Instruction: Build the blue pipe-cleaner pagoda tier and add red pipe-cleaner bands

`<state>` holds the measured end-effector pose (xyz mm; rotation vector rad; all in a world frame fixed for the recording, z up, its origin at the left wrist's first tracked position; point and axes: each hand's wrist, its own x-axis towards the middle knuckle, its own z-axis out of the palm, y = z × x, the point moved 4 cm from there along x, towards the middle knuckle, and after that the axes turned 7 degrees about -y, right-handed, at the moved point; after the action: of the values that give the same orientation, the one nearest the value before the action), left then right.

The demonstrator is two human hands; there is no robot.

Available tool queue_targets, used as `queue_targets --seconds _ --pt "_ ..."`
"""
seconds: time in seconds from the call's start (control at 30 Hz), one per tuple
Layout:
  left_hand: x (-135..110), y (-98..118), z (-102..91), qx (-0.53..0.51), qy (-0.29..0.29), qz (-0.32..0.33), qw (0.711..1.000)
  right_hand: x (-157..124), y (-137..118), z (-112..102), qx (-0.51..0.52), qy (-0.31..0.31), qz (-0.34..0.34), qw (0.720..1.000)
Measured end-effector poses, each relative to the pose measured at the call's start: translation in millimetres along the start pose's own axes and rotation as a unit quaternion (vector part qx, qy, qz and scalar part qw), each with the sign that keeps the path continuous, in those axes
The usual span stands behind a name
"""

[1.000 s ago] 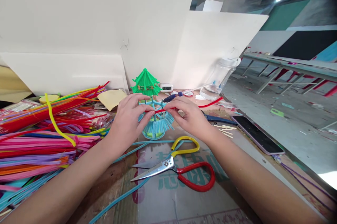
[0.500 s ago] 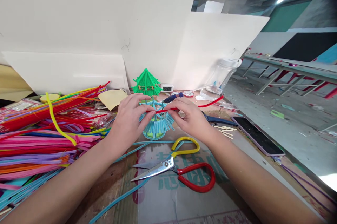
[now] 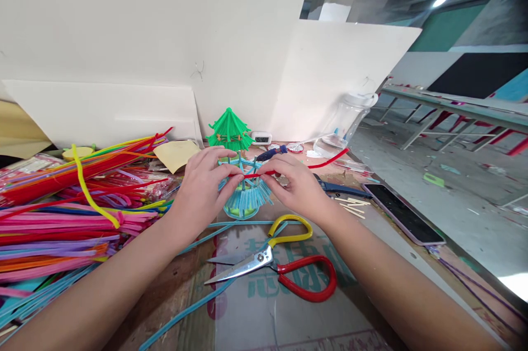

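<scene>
A fuzzy red pipe cleaner [image 3: 329, 161] is pinched between my two hands, its free end sticking out past the right one. My left hand [image 3: 205, 179] grips one end between thumb and forefinger. Close beside it, my right hand [image 3: 293, 181] pinches the same pipe cleaner, leaving a short stretch between the fingertips. Directly behind the hands stands a small pavilion model with a green roof [image 3: 229, 130] and a light blue fringed lower tier [image 3: 247, 197]. My fingers partly cover its middle. Open scissors [image 3: 264, 257] with one yellow and one red handle lie in front.
Bundles of coloured pipe cleaners [image 3: 70, 230] fill the left side. To the right are blue-handled pliers [image 3: 344, 188], short wooden sticks [image 3: 353, 206], a phone [image 3: 404, 213] and a clear plastic jug [image 3: 346, 120]. A white board [image 3: 144, 37] rises behind, with a small digital clock [image 3: 261, 137] before it.
My right hand has shifted very slightly left along the red pipe cleaner, and its free end has dipped a little. My left hand stays in place.
</scene>
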<state>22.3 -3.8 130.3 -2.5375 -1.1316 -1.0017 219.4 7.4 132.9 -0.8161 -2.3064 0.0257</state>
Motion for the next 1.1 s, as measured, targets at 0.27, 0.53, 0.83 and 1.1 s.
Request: queue_targets --seconds 0.27,0.53,0.83,1.1 --pt "-0.2 0.1 0.3 -0.002 0.002 0.002 1.0 -0.7 1.8 6.7 -0.001 0.012 0.027 1.0" --pt "1.0 -1.9 -4.1 0.0 -0.001 0.004 1.0 -0.3 -2.3 4.4 -0.021 0.017 0.023 0.999" --pt "1.9 -1.9 -7.9 0.006 0.002 0.014 1.0 0.7 -5.0 4.3 -0.034 0.022 0.014 0.999" --pt "0.3 4.1 -7.6 0.009 0.007 0.026 1.0 1.9 -4.2 4.3 -0.048 0.015 0.015 0.999"
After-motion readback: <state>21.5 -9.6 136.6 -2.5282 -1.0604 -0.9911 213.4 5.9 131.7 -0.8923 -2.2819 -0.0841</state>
